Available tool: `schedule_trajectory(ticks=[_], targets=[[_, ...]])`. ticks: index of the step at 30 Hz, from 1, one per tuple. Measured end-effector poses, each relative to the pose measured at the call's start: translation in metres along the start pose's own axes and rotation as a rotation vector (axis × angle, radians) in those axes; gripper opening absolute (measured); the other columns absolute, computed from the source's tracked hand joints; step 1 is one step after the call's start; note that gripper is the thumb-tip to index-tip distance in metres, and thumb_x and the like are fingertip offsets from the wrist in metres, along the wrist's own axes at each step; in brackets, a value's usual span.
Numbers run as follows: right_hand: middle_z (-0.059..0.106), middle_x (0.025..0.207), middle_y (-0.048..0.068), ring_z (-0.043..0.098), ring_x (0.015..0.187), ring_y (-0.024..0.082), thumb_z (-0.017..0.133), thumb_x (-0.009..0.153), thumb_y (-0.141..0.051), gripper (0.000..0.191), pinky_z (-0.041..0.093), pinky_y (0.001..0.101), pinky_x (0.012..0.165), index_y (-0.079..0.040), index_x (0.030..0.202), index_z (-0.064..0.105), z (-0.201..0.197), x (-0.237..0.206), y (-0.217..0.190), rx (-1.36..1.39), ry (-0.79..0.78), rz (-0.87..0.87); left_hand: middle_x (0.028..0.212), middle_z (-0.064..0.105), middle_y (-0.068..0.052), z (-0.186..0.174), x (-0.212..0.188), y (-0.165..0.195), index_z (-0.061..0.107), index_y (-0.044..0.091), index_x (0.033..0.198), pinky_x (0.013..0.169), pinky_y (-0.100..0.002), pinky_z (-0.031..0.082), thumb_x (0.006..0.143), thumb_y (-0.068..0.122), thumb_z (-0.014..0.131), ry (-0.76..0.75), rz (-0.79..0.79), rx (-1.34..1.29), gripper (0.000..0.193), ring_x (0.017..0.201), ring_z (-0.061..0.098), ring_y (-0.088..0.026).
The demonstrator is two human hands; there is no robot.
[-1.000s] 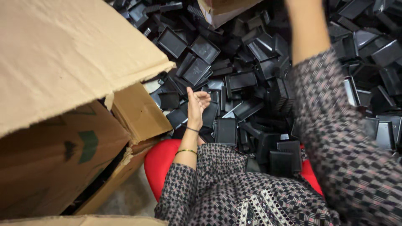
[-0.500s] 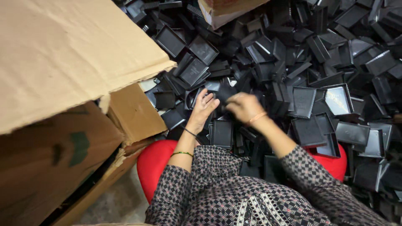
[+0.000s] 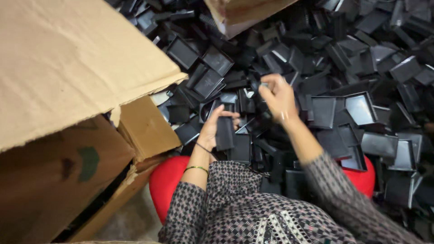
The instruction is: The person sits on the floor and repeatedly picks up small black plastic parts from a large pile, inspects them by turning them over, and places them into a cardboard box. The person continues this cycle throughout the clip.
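Head view: a big open cardboard box (image 3: 68,90) fills the left side, and a heap of black plastic trays (image 3: 361,104) covers the rest, crowding a red basin (image 3: 165,180) at the person's lap. The left hand (image 3: 212,129) grips a flat black piece (image 3: 224,133). The right hand (image 3: 278,97) pinches a small dark part (image 3: 261,86) just above the heap.

Left hand (image 3: 212,129) now holding black piece (image 3: 224,133), right hand (image 3: 278,97) lifted apart

Floor (image 3: 135,221) bare at 7 o'clock. Heap of black plastic trays (image 3: 343,90) from 12 to 4. Cardboard box (image 3: 68,113) at 9. Red stool (image 3: 169,183) at 6.
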State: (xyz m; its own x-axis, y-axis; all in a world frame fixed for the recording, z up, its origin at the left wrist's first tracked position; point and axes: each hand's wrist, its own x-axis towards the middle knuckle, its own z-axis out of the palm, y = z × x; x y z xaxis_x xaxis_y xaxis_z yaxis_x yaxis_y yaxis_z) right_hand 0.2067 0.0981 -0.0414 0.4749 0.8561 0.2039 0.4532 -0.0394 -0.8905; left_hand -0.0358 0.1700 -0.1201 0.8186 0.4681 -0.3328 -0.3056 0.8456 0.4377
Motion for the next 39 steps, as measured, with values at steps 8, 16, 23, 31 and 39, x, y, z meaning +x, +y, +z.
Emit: schedule_trajectory(ticks=[8, 16, 23, 31, 39], targets=[[0.065, 0.098, 0.003, 0.065, 0.086, 0.009, 0.072, 0.09, 0.002, 0.028, 0.057, 0.0247, 0.08, -0.005, 0.11, 0.054, 0.038, -0.087, -0.036, 0.719, -0.146, 0.323, 0.109, 0.076, -0.013, 0.02, -0.012, 0.005, 0.07, 0.003, 0.116, 0.089, -0.042, 0.06, 0.092, 0.028, 0.07, 0.12, -0.079, -0.293, 0.035, 0.095, 0.075, -0.026], [0.06, 0.123, 0.027, 0.063, 0.111, 0.039, 0.088, 0.076, -0.026, 0.078, 0.052, 0.0397, 0.096, 0.003, 0.136, 0.049, 0.023, -0.09, -0.065, -0.236, -0.086, -0.445, 0.11, 0.073, -0.009, 0.069, -0.035, -0.007, 0.069, 0.0, 0.117, 0.092, -0.037, 0.055, 0.093, 0.018, 0.075, 0.266, 0.391, 0.224, 0.032, 0.098, 0.069, -0.021], [0.069, 0.129, 0.019, 0.068, 0.118, 0.032, 0.083, 0.083, -0.029, 0.069, 0.051, 0.0364, 0.103, -0.004, 0.143, 0.058, 0.007, -0.111, -0.081, 0.096, -0.127, -0.102, 0.118, 0.072, -0.008, 0.106, -0.043, -0.012, 0.062, 0.001, 0.13, 0.093, -0.032, 0.057, 0.096, 0.065, 0.044, 0.326, 0.358, 0.111, 0.074, 0.107, 0.068, -0.018], [0.061, 0.129, 0.026, 0.063, 0.119, 0.037, 0.081, 0.085, -0.027, 0.069, 0.05, 0.039, 0.102, -0.002, 0.144, 0.056, -0.009, -0.171, -0.093, 0.002, -0.198, -0.265, 0.099, 0.068, -0.012, 0.092, -0.027, -0.032, 0.063, 0.0, 0.122, 0.082, -0.036, 0.056, 0.093, 0.079, 0.037, 0.38, 0.298, -0.035, 0.087, 0.09, 0.065, -0.022], [0.072, 0.099, 0.024, 0.072, 0.092, 0.042, 0.071, 0.094, -0.023, 0.039, 0.057, 0.0439, 0.078, 0.003, 0.121, 0.061, -0.037, -0.169, -0.072, -0.139, -0.141, -0.113, 0.09, 0.064, -0.006, 0.086, -0.018, -0.06, 0.068, 0.001, 0.107, 0.076, -0.034, 0.054, 0.099, 0.068, 0.053, 0.379, 0.308, -0.027, 0.069, 0.082, 0.06, -0.019]])
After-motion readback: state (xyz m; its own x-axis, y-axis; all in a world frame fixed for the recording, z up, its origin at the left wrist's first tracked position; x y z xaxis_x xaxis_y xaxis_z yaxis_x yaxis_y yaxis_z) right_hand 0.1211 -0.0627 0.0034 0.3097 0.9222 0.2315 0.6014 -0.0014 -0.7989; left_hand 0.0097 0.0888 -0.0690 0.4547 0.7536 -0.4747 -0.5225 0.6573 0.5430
